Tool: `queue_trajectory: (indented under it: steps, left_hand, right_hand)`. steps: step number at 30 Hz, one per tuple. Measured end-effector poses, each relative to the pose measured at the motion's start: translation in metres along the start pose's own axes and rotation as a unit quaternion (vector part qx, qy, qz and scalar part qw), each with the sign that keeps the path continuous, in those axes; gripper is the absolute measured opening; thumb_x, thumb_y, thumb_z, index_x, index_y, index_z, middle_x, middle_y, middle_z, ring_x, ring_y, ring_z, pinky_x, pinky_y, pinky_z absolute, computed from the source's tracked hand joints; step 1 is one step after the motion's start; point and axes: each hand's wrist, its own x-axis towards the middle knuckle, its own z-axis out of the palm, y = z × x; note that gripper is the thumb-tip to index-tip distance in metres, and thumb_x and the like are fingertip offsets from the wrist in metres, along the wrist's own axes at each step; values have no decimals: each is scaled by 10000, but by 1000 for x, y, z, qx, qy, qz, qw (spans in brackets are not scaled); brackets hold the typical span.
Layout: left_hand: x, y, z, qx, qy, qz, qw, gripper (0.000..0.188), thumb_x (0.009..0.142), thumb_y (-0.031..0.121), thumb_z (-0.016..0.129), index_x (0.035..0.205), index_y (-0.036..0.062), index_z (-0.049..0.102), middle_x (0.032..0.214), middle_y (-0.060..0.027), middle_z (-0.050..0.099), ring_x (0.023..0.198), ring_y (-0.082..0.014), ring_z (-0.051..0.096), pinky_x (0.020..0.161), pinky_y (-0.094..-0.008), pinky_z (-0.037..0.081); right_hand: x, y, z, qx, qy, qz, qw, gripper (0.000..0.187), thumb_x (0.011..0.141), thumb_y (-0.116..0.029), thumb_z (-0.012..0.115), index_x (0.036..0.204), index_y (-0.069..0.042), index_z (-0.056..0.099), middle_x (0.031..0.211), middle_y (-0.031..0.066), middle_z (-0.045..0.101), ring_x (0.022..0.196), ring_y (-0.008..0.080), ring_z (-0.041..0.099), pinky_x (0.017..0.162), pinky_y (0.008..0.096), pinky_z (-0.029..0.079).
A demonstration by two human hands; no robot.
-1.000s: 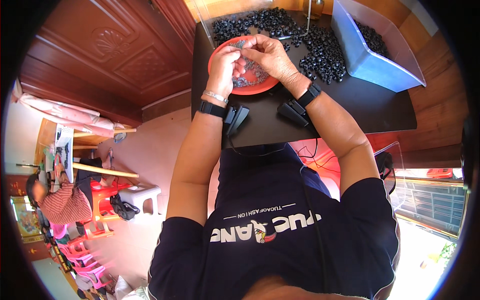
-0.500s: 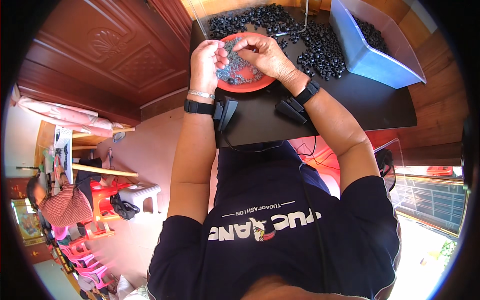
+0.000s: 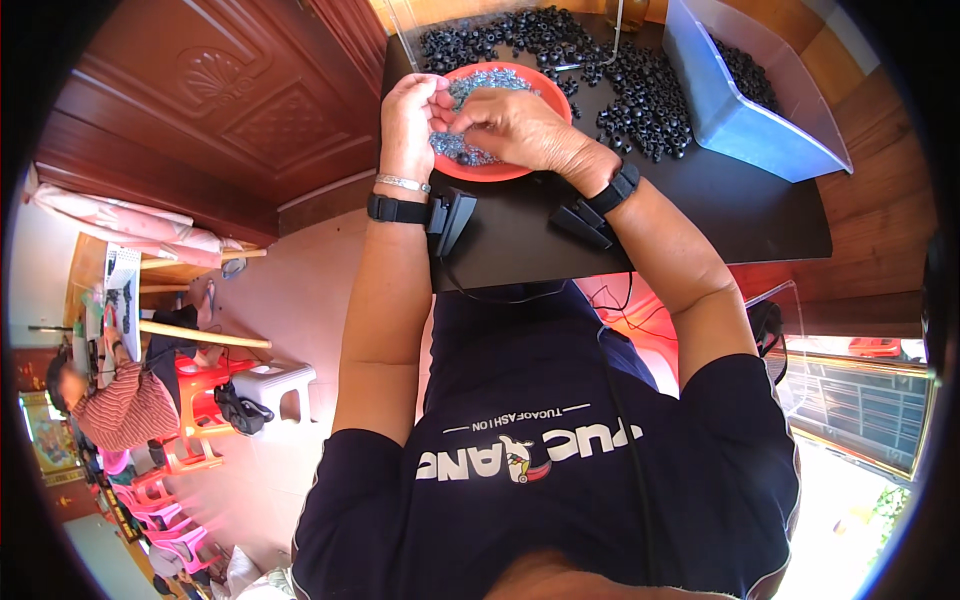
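A round red plate on the dark table holds a spread of small shiny grey-blue metal pieces. Over its left rim, my left hand is closed with the fingers curled inward; whatever they may hold is too small to make out. My right hand hangs above the middle of the plate, thumb and fingers bent together in a pinch close to my left fingertips. What sits in that pinch is hidden. One dark round piece lies among the metal bits near the plate's lower part.
Many small black knob-like parts cover the table's far side and right of the plate. A translucent blue bin with more of them stands at the right. A cable runs along the front edge. Another person sits far left.
My right hand has come down and leftward over the plate, its fingertips now lower beside my left fingers. My left hand has barely moved.
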Motion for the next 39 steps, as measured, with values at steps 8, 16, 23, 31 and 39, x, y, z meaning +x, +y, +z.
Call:
queue_trajectory:
  steps: [8, 16, 23, 31, 39]
  left_hand:
    - [-2, 3, 2, -2, 15, 17, 1000, 181, 864, 179, 503, 873, 32, 608, 707, -45, 596, 582, -143, 551, 534, -244, 408]
    - [-3, 4, 5, -7, 11, 17, 1000, 155, 858, 160, 493, 833, 48, 598, 683, -31, 598, 534, -114, 549, 486, -214, 401]
    - [-2, 2, 6, 8, 7, -2, 1000, 165, 861, 174, 499, 830, 50, 602, 703, -40, 604, 550, -117, 556, 493, -211, 402]
    - [-4, -4, 11, 52, -88, -63, 993, 216, 882, 230, 501, 932, 39, 587, 763, -41, 614, 636, -138, 591, 556, -225, 424]
    - [-5, -5, 15, 9, -120, -71, 990, 187, 889, 220, 503, 899, 51, 581, 741, -47, 616, 603, -130, 589, 526, -220, 430]
  right_hand:
    - [-1, -17, 3, -152, -125, -32, 980, 161, 776, -136, 639, 933, -107, 638, 914, 81, 568, 940, 281, 557, 778, 395, 475]
    - [-2, -17, 7, -164, -119, 5, 979, 132, 765, -143, 621, 877, -74, 613, 901, 99, 582, 928, 292, 566, 776, 395, 477]
    - [2, -3, -1, -114, -32, 67, 991, 214, 710, -187, 616, 869, -44, 617, 906, 125, 628, 854, 313, 605, 757, 401, 489]
    - [2, 2, -16, -79, 147, 49, 985, 253, 727, -154, 703, 929, -35, 608, 866, 110, 608, 843, 263, 610, 757, 342, 496]
    - [2, 2, -16, -124, 168, -6, 978, 235, 722, -140, 703, 925, -61, 613, 845, 90, 604, 836, 265, 605, 749, 345, 499]
